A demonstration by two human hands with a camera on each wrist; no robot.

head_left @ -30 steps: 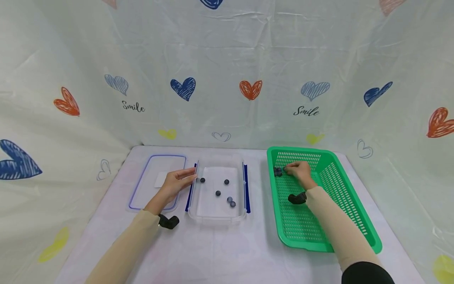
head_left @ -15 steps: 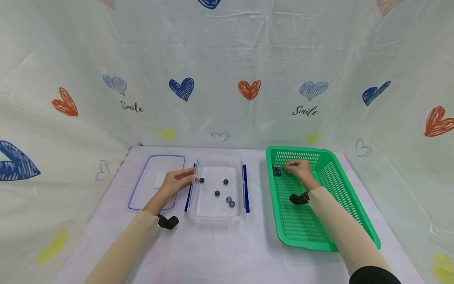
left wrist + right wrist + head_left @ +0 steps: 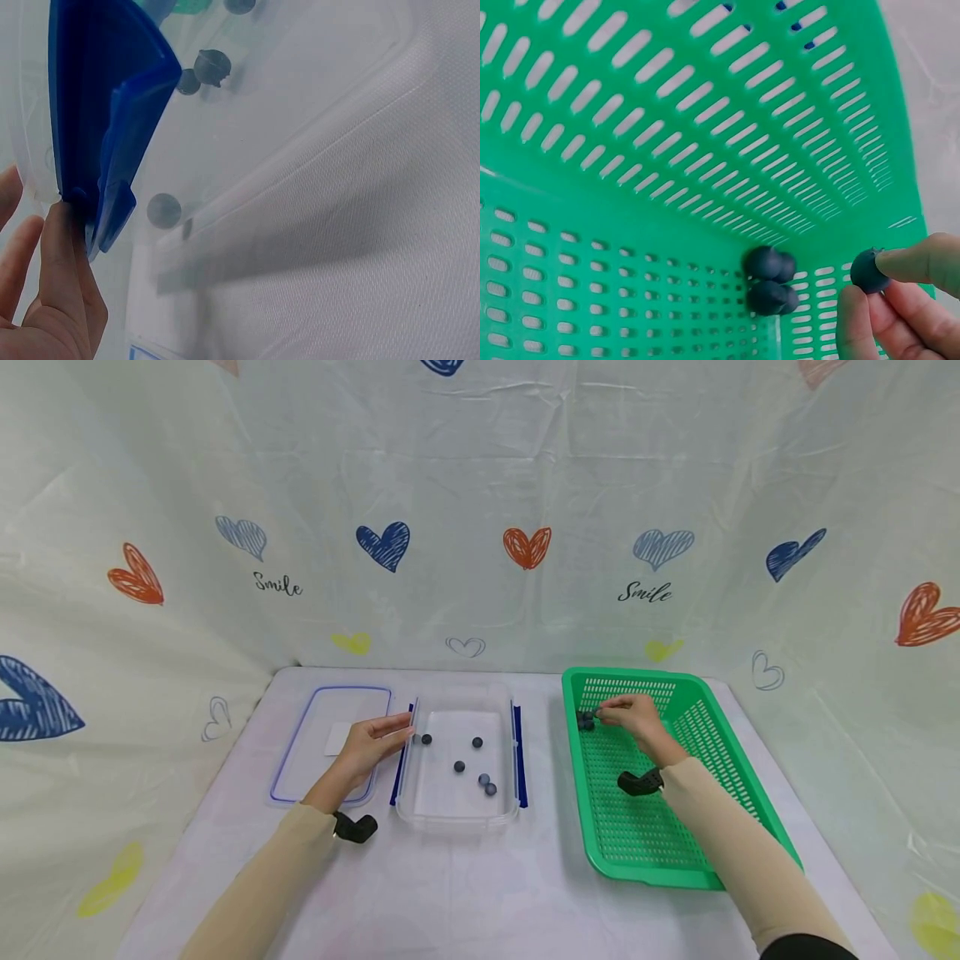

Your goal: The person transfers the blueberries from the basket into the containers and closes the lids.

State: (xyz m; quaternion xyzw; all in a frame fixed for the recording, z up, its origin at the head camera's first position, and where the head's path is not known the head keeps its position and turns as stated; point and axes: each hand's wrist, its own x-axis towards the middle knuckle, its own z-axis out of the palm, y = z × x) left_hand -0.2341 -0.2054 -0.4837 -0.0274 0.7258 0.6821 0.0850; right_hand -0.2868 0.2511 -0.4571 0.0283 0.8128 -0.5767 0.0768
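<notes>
My right hand (image 3: pixel 636 718) is inside the green basket (image 3: pixel 630 873), near its far left corner. Between thumb and fingers it pinches a dark blueberry (image 3: pixel 868 271), seen best in the right wrist view. Several more blueberries (image 3: pixel 766 297) lie clustered in the corner beside it. My left hand (image 3: pixel 366 748) touches the left side of a clear plastic box (image 3: pixel 465 818) with fairly straight fingers. In the left wrist view, those fingers (image 3: pixel 58 255) reach the end of the box's blue latch flap (image 3: pixel 82 105). Several blueberries (image 3: pixel 459 767) are spread over the box floor.
A clear lid (image 3: pixel 352 697) with a blue seal lies flat left of the box, partly behind my left hand. Another blue flap (image 3: pixel 521 760) hangs on the box's right side. A heart-printed sheet (image 3: pixel 465 485) stands behind the white-covered table (image 3: pixel 480 893).
My right wrist and forearm have shifted a little rightward, and the fingers have risen slightly from the basket corner with the blueberry. My left hand stays at the box.
</notes>
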